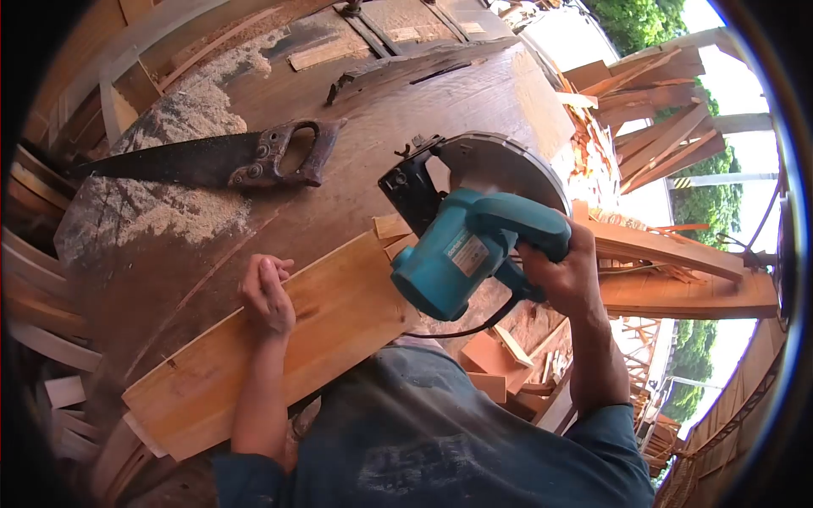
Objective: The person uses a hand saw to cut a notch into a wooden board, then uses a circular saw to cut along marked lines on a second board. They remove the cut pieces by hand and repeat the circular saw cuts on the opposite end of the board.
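Note:
My right hand [563, 269] is wrapped round the rear handle of a teal circular saw [461, 250]. The saw is tilted, its round metal guard towards the far side and its black base plate to the left. It is over the right end of a pale wooden board [330, 326]; whether it touches the board cannot be told. Above the board's far edge is my left hand [269, 292], fingers curled in and thumb against them, with nothing visible in it. The board lies slantwise along the near edge of the workbench, in front of my body.
A handsaw [212, 159] with a wooden handle lies on the workbench [339, 186] at the left, among sawdust [169, 207]. A black cord hangs from the circular saw. Offcuts [500, 360] and stacked planks [669, 262] crowd the right side.

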A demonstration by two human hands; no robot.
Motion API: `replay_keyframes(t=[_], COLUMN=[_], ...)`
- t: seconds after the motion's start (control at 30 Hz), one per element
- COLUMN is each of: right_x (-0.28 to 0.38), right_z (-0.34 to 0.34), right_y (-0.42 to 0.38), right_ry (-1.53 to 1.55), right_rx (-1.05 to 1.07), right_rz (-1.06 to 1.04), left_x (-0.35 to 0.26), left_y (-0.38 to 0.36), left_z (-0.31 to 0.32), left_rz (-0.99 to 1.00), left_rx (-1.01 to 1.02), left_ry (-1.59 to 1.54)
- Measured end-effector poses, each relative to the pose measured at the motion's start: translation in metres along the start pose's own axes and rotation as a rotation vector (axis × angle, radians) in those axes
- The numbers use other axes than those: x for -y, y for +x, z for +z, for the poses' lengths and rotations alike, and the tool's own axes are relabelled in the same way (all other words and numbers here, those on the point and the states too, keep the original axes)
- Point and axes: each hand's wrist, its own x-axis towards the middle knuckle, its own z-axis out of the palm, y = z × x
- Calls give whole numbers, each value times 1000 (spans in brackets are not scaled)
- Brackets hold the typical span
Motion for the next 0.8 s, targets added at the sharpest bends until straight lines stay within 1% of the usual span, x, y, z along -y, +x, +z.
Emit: replay_keyframes(t=[0.03, 0.07, 0.13, 0.17, 0.27, 0.33, 0.4, 0.43, 0.47, 0.53, 0.57, 0.6, 0.67, 0.73, 0.77, 0.8], right_x=[-11, -34, -64, -72, -90, -89, -94, -94, -96, -107, -111, -114, -120, -177, -192, -204], right_z=[-4, -7, -5, -2, 0, 3, 13, 16, 17, 24, 24, 24, 33, 70, 82, 92], right_y=[17, 41, 84, 102, 141, 148, 147, 145, 144, 138, 135, 122, 68, 0, -18, -30], right_ry=[-15, -80, -137, -217, -298, -347, -417, -441, -468, -450, -442, -409, -342, -159, -152, -145], right_rx=[-1, -12, -58, -109, -95, 10, -22, -7, 7, -81, -130, -233, -439, -84, 20, 128], right_rz=[-60, -222, -331, -410, -429, -308, -397, -395, -392, -473, -514, -580, -715, -478, -410, -338], left_x=[-3, -7, -9, -5, -4, -10, -12, -12, -15, -21, -29, -38, -38, -53, -56, -58], left_y=[0, 1, -1, 0, 2, 2, 3, 4, 5, 6, 10, 13, 20, 30, 33, 34], left_z=[3, 6, 10, 12, 15, 18, 25, 29, 38, 65, 83, 103, 135, 138, 139, 140], left_rz=[3, 5, 18, 26, 79, 125, 114, 106, 147, 226, 359, 488, 495, 283, 167, 187], left_rx=[-8, -19, -56, -58, -44, -25, 42, 78, 92, 122, 155, 186, 256, 480, 582, 485], left_ry=[34, 70, 112, 145, 262, 343, 403, 433, 438, 444, 441, 437, 438, 476, 480, 436])
